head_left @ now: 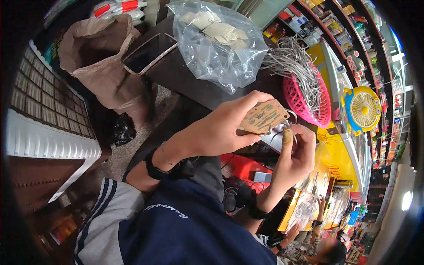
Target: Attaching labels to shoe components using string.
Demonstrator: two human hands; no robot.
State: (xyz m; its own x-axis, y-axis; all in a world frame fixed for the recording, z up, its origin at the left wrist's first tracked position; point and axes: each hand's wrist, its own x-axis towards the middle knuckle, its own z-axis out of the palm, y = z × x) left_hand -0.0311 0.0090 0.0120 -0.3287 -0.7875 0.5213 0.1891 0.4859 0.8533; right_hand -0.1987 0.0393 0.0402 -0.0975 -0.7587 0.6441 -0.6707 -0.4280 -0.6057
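We see a phone (150, 54) just beside an open brown sack (108, 86), and a crumpled black plastic bag (124, 129) near its foot. On the right we have a yellow-and-blue fan (365, 109), stocked shelves (321, 29) and, lower down, another person (329, 252).

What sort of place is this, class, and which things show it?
Probably a small shop: rows of shelved packaged goods and a long yellow cabinet, perhaps a display freezer.

Narrow gap over dark surface (187, 85) between plastic bag (240, 66) and left hand (221, 126); pink basket (326, 104) obstructs beyond right hand (295, 161), clearance there hard to judge.
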